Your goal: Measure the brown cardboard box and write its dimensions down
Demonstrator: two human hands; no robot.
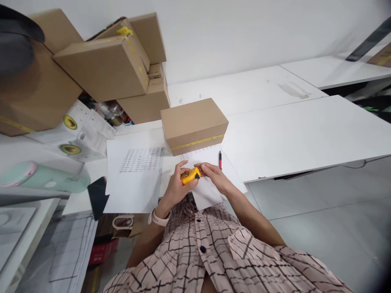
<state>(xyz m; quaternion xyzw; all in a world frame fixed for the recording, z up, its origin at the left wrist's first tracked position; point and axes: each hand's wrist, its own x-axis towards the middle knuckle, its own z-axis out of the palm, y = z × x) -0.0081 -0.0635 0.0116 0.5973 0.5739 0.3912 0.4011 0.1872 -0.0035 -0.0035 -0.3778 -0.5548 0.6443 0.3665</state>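
Gripping chunky yellow tool, left hand, right hand pinching end

Both held together in front, left hand curled closed — right hand pinching beside it.

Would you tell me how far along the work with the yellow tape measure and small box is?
Done: the small box sits closed and taped on the table, printed sheets before it. In hand: the left hand and right hand hold the yellow tape measure, no blade visibly drawn out. Left: the pen lies untouched beside them.
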